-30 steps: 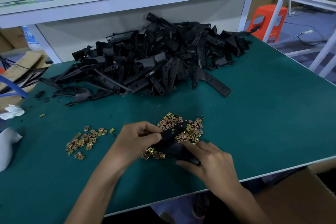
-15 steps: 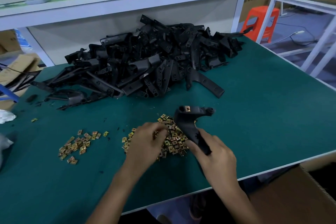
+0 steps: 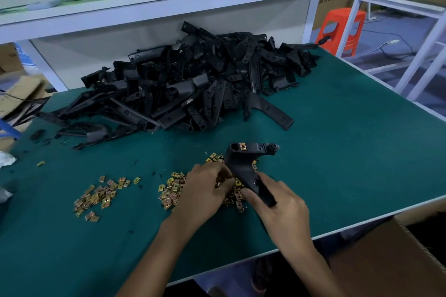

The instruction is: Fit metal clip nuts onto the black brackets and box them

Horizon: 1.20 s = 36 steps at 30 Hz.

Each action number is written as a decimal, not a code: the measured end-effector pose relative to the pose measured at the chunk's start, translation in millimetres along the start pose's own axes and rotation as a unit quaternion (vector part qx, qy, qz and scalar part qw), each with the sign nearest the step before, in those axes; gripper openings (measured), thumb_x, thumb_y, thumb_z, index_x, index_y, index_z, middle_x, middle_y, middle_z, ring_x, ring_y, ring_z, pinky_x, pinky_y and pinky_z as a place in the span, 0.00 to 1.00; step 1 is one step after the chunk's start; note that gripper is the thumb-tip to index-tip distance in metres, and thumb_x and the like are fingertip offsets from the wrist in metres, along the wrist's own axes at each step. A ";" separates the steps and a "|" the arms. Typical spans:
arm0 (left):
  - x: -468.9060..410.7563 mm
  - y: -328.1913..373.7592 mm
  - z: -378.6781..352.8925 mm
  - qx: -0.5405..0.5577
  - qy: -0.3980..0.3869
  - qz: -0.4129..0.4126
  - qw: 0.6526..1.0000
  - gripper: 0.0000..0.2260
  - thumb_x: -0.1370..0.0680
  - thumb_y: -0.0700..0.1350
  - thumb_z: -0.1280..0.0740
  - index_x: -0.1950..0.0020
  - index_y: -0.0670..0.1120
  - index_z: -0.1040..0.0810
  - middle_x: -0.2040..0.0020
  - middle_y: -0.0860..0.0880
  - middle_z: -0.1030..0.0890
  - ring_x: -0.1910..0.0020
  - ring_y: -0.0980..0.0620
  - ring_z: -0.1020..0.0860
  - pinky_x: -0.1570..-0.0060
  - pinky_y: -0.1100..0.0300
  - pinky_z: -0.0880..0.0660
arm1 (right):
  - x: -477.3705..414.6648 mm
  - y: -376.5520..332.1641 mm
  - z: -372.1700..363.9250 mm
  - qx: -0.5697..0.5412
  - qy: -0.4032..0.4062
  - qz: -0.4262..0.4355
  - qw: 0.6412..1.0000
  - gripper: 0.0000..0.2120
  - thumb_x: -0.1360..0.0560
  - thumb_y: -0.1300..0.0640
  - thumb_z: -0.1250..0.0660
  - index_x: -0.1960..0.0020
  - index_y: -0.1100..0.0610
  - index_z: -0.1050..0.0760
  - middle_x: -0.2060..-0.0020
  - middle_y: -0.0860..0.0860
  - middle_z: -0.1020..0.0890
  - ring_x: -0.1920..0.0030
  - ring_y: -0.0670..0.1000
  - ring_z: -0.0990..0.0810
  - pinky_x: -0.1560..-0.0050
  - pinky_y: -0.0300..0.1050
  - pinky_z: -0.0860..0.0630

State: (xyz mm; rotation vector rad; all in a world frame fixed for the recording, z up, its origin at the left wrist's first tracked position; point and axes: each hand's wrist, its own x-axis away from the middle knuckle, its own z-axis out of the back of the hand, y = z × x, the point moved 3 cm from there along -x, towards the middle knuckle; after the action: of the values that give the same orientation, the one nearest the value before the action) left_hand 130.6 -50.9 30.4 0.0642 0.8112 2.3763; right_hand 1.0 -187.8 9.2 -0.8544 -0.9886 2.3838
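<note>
Right hand (image 3: 277, 202) is clamped around the lower arm of a black bracket (image 3: 243, 166), thumb on the near side and fingers wrapped over the top, holding it tilted up off the bench (image 3: 350, 152) near the middle of the front edge. The bracket's wide head points away from the person, and one brass-coloured clip nut (image 3: 243, 146) sits in the top face of that head. Left hand (image 3: 207, 190) is down in the pile of clip nuts (image 3: 172, 191) just left of the bracket, knuckles up and fingers curled into the pieces; the fingertips are buried, so I cannot tell whether they pinch one. A smaller scatter of clip nuts (image 3: 101, 196) lies further toward the bench's left edge, apart from the main pile. Along the back edge sprawls the big heap of black brackets (image 3: 193, 84), one long arm jutting out toward the hands. An open cardboard box (image 3: 391, 260) sits below the front right corner of the bench.
</note>
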 end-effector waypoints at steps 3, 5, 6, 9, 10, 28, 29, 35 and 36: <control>2.3 -9.6 12.3 0.148 0.025 0.081 0.985 0.06 0.24 0.49 0.27 0.58 0.56 0.22 0.60 0.60 0.18 0.59 0.63 0.21 0.61 0.72 0.29 | 0.1 -0.7 1.0 0.022 -0.027 0.002 0.999 0.27 0.28 0.25 0.40 0.37 0.39 0.22 0.65 0.42 0.26 0.62 0.47 0.21 0.64 0.48 0.24; 2.9 -13.8 22.5 0.240 0.034 0.124 0.962 0.04 0.23 0.45 0.26 0.54 0.52 0.20 0.59 0.55 0.16 0.61 0.60 0.19 0.59 0.68 0.26 | 0.9 -2.9 1.6 0.037 -0.040 0.011 0.998 0.27 0.28 0.25 0.40 0.37 0.38 0.21 0.64 0.45 0.24 0.60 0.49 0.20 0.64 0.50 0.24; 3.1 -15.6 28.3 0.276 0.037 0.137 0.950 0.03 0.23 0.43 0.26 0.52 0.50 0.20 0.58 0.53 0.15 0.59 0.58 0.18 0.58 0.65 0.24 | 1.5 -5.1 1.7 0.044 -0.043 0.022 0.998 0.27 0.28 0.26 0.40 0.37 0.39 0.21 0.63 0.45 0.23 0.59 0.49 0.20 0.65 0.50 0.23; 1.8 -15.1 51.3 0.332 0.058 0.140 0.931 0.05 0.22 0.42 0.28 0.48 0.50 0.18 0.55 0.51 0.14 0.56 0.58 0.17 0.57 0.67 0.24 | 5.6 -13.1 -1.4 0.095 -0.041 0.104 0.989 0.24 0.28 0.29 0.37 0.40 0.41 0.19 0.64 0.45 0.22 0.61 0.50 0.19 0.70 0.46 0.26; 1.5 -15.1 59.5 0.342 0.065 0.133 0.928 0.05 0.21 0.42 0.29 0.48 0.51 0.17 0.55 0.52 0.14 0.56 0.59 0.17 0.56 0.68 0.23 | 7.6 -15.3 -3.6 0.113 -0.047 0.135 0.983 0.24 0.28 0.29 0.37 0.41 0.41 0.19 0.64 0.44 0.22 0.62 0.49 0.19 0.71 0.43 0.28; 7.4 9.6 71.2 0.330 -0.050 0.115 0.935 0.06 0.22 0.41 0.28 0.52 0.51 0.14 0.55 0.50 0.13 0.56 0.55 0.16 0.58 0.65 0.21 | 11.5 -13.8 -10.4 0.125 -0.064 0.218 0.966 0.22 0.26 0.29 0.37 0.40 0.40 0.23 0.64 0.42 0.24 0.63 0.47 0.23 0.71 0.40 0.32; 7.6 9.9 70.4 0.326 -0.056 0.115 0.937 0.06 0.21 0.41 0.29 0.52 0.52 0.14 0.54 0.50 0.13 0.55 0.54 0.15 0.58 0.65 0.21 | 11.6 -13.5 -10.4 0.126 -0.065 0.219 0.965 0.22 0.26 0.29 0.36 0.40 0.41 0.23 0.64 0.42 0.24 0.63 0.47 0.23 0.71 0.41 0.31; 8.1 8.9 67.5 0.321 -0.068 0.133 0.935 0.07 0.21 0.43 0.28 0.52 0.54 0.13 0.54 0.50 0.13 0.54 0.53 0.15 0.56 0.64 0.21 | 11.8 -13.1 -11.7 0.133 -0.077 0.230 0.961 0.22 0.26 0.29 0.37 0.40 0.41 0.22 0.64 0.42 0.24 0.63 0.47 0.23 0.71 0.41 0.31; 8.3 8.5 66.8 0.323 -0.067 0.139 0.934 0.06 0.22 0.43 0.28 0.52 0.54 0.13 0.55 0.50 0.13 0.55 0.53 0.15 0.56 0.63 0.22 | 11.9 -13.3 -11.9 0.133 -0.079 0.230 0.961 0.22 0.26 0.29 0.37 0.41 0.41 0.22 0.64 0.42 0.24 0.63 0.47 0.23 0.72 0.41 0.31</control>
State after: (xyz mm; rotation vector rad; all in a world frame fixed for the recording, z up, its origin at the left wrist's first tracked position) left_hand 134.9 -15.5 88.2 0.6390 1.5665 2.2133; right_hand 2.2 -166.4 7.9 -0.8745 -0.5382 2.9323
